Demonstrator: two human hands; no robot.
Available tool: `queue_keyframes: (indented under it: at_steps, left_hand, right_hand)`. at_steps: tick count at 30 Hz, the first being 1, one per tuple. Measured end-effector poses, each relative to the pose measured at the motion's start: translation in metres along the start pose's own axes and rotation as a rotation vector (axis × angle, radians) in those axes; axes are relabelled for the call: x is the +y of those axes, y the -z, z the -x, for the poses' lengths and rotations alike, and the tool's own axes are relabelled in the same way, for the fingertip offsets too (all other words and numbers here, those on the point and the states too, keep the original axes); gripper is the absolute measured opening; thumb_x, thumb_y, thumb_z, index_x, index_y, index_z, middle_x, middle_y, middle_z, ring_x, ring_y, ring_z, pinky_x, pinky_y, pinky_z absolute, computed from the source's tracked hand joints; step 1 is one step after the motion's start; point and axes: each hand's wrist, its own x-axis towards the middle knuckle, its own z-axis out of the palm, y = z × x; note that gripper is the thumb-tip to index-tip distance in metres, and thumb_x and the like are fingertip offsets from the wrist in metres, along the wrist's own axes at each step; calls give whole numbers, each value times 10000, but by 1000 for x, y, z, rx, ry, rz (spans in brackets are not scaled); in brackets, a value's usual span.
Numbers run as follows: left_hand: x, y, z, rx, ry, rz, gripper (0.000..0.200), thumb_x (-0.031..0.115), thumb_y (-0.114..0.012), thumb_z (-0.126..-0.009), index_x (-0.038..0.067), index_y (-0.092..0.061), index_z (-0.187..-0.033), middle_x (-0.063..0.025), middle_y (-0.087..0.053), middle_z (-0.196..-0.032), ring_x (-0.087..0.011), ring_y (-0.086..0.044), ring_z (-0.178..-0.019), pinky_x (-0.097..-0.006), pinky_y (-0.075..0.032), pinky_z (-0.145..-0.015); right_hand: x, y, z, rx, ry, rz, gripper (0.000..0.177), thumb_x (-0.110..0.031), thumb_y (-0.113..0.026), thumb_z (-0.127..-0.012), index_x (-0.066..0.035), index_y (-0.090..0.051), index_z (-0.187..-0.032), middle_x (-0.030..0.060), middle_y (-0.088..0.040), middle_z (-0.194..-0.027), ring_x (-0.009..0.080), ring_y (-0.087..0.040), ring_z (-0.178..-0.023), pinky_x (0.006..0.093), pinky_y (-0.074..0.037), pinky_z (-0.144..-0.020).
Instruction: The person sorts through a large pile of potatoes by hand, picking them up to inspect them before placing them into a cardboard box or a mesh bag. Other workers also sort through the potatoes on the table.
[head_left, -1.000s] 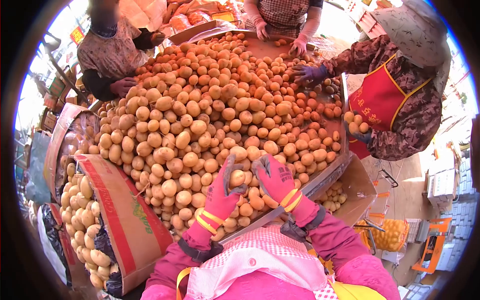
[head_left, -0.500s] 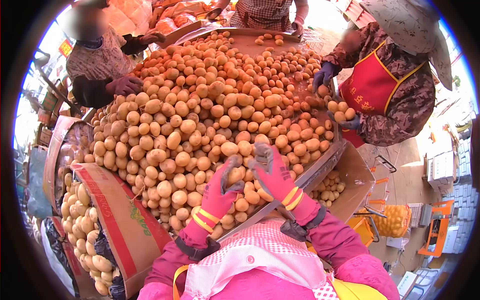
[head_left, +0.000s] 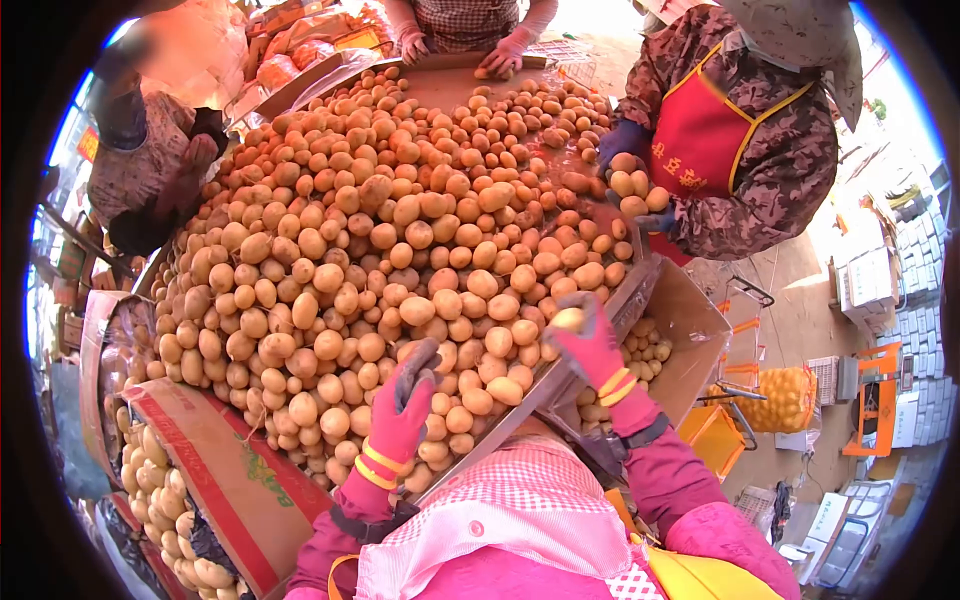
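Observation:
A big heap of potatoes covers the table in front of me. My right hand, in a pink glove with grey fingers, grips a single potato above the table's metal edge. Just beyond that edge is a cardboard box with smaller potatoes inside. Over the near side of the heap, my left hand is open, its gloved fingers stretched forward and the thumb apart, with no potato visible in it.
At the right, a person in a red apron holds several potatoes. Others stand at the far end and the left. A cardboard carton of potatoes lies front left. On the right are a yellow crate and a filled net sack.
My right hand has moved right with a potato gripped in it. My left hand has shifted left and nearer to me. The view has moved slightly, and the co-workers' hands have moved.

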Motion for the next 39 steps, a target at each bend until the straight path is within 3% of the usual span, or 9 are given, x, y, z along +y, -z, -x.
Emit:
queue_keyframes:
  at_steps: [2, 6, 13, 25, 30, 32, 34, 37, 39]
  left_hand:
    - [-4, 21, 1, 189, -125, -425, 393, 75, -532, -1009, -21, -519, -1390, -147, -576, -1378, -227, -565, -1251, -338, -447, -1072]
    - [-20, 54, 12, 371, -157, -1025, 402, 88, -551, -984, -6, -536, -1374, -151, -580, -1365, -249, -564, -1241, -372, -432, -1079]
    - [-37, 61, 16, 341, -126, -1263, 418, 112, -585, -939, 20, -566, -1346, -159, -586, -1341, -286, -563, -1224, -432, -406, -1092]
    - [-34, 59, 4, 305, -171, -1341, 445, 152, -643, -863, 65, -617, -1298, -173, -596, -1301, -351, -562, -1194, -534, -362, -1115]
    - [-31, 58, 3, 320, -153, -1385, 444, 156, -660, -838, 75, -639, -1274, -172, -607, -1257, -361, -574, -1156, -551, -372, -1105]
    - [-29, 59, 0, 320, -146, -1355, 433, 146, -662, -835, 73, -648, -1262, -172, -613, -1242, -360, -581, -1148, -540, -393, -1091]
    - [-30, 59, -2, 349, -138, -1346, 439, 132, -666, -823, 78, -652, -1258, -168, -618, -1241, -358, -589, -1141, -531, -409, -1076]
    - [-21, 56, -9, 350, -134, -1353, 447, 123, -668, -810, 81, -654, -1254, -163, -626, -1236, -354, -598, -1137, -524, -419, -1064]
    - [-11, 43, -18, 405, -182, -1383, 427, 71, -659, -801, 61, -647, -1227, -165, -630, -1268, -355, -591, -1173, -523, -407, -1070]
  right_hand:
    - [29, 56, -8, 293, 133, 129, 373, -190, -779, -857, -38, -563, -1121, 85, -620, -1020, 216, -645, -814, 335, -558, -731]
    - [-1, 99, -3, -106, -381, 1337, 465, -412, -670, -898, -77, -613, -1216, 194, -621, -1242, 327, -569, -1216, 481, -433, -1034]
    - [15, -97, -39, -384, 636, 1119, 802, -473, -699, -827, -243, -387, -1529, 138, -307, -1589, 388, -259, -1475, 603, -257, -1149]
    - [20, -89, -243, -188, 289, 1299, 912, -350, -825, -731, -453, -365, -1512, 47, -274, -1620, 427, -193, -1500, 748, -277, -1081]
    - [47, -11, -329, -121, 61, 1526, 983, -392, -858, -685, -387, -354, -1529, 97, -285, -1627, 477, -236, -1477, 671, -331, -1085]
    - [30, -18, -344, 259, -102, 1368, 831, -421, -792, -761, -243, -434, -1490, 183, -334, -1579, 447, -317, -1436, 603, -380, -1065]
    - [19, -43, -357, 362, 433, 1255, 688, -428, -733, -827, -193, -510, -1434, 171, -474, -1484, 383, -422, -1380, 528, -405, -1067]
    - [-40, -141, -355, -268, 653, 510, 561, -478, -663, -886, -111, -623, -1308, 152, -635, -1278, 371, -569, -1213, 446, -428, -1057]
    - [-65, -205, -349, -547, 565, 579, 631, -487, -662, -915, -113, -552, -1410, 172, -551, -1434, 356, -509, -1335, 406, -422, -1092]
